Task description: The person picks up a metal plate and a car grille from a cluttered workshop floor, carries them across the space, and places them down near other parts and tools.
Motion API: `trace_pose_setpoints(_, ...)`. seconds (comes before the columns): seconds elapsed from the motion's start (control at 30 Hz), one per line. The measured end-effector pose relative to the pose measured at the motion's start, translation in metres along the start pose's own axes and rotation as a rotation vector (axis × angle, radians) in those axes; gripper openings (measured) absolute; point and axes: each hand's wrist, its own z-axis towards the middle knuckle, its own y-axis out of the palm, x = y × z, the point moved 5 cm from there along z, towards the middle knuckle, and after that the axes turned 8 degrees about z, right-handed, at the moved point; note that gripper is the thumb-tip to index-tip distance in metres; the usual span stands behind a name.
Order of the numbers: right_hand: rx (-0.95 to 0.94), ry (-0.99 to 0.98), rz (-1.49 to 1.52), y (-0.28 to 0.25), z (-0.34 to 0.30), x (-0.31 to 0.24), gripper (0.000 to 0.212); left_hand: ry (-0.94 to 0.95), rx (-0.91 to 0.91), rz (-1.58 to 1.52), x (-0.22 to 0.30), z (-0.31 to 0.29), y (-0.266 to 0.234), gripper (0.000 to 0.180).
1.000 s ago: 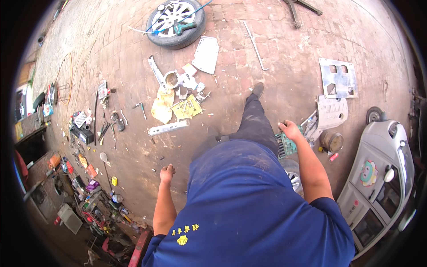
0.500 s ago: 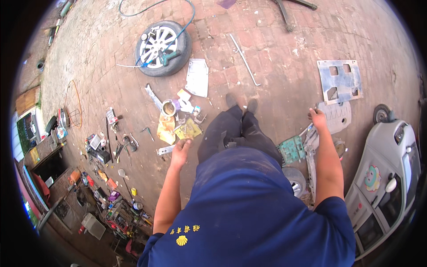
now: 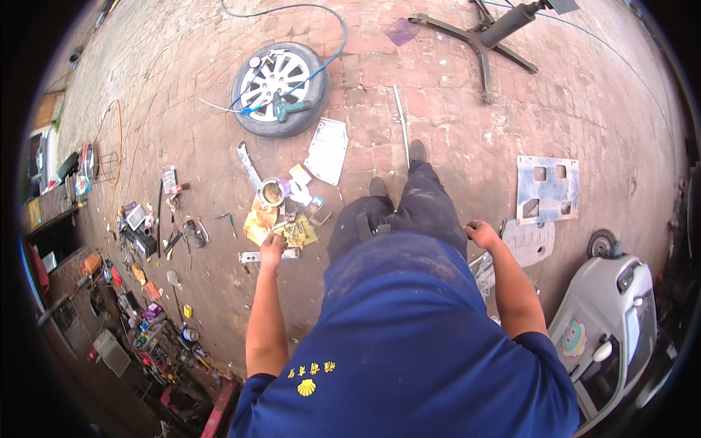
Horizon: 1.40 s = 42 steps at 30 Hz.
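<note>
My left hand (image 3: pixel 272 252) hangs at my left side with nothing seen in it, thumb and forefinger a little apart. In the picture it overlaps a silver metal strip (image 3: pixel 249 257) and a yellow sheet (image 3: pixel 298 232) on the ground below. My right hand (image 3: pixel 482 235) is by my right hip, its fingers curled together and nothing visible in them. Beyond it lie a light grey perforated plate (image 3: pixel 531 244) and a silver plate with square cut-outs (image 3: pixel 548 186). My feet are one ahead of the other on the bricks.
A car wheel (image 3: pixel 321 102) lies ahead with a green air tool (image 3: pixel 288 107) and blue hose on it. A long thin bar (image 3: pixel 402 128) and a metal stand (image 3: pixel 482 44) are farther ahead. Scattered tools (image 3: pixel 142 230) spread left; a small silver car (image 3: pixel 599 321) stands right.
My view has moved forward and one foot has stepped ahead. My right hand has come in closer to my hip, while the stand shows more fully at the top.
</note>
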Motion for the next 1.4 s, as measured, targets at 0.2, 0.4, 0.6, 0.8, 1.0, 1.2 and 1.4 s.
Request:
trace_pose_setpoints(0.2,0.06,-0.116,0.266,-0.062,0.032,-0.08,0.042,-0.225,0.028,0.18,-0.044,-0.007,0.031,0.033)
trace_pose_setpoints(0.4,0.063,-0.128,0.293,-0.119,0.063,-0.091,0.036,-0.214,-0.041,0.303,-0.021,0.002,0.089,0.035)
trace_pose_setpoints(0.6,-0.071,0.116,-0.195,-0.153,0.145,-0.065,0.041,-0.115,0.03,0.108,0.082,0.029,0.133,0.034)
trace_pose_setpoints(0.8,0.101,-0.084,0.258,-0.238,0.222,-0.119,0.041,-0.254,-0.095,0.438,0.171,0.076,0.168,0.04)
trace_pose_setpoints(1.0,0.24,-0.151,0.631,-0.35,0.266,-0.16,0.037,0.193,-0.105,0.406,0.369,0.115,0.236,0.037)
trace_pose_setpoints(1.2,0.427,-0.051,0.86,-0.381,0.256,-0.115,0.034,0.422,-0.233,0.676,0.521,0.175,0.311,0.039)
trace_pose_setpoints(1.4,0.479,0.334,0.925,-0.306,0.203,-0.003,0.04,0.305,-0.251,0.74,0.58,0.216,0.33,0.037)
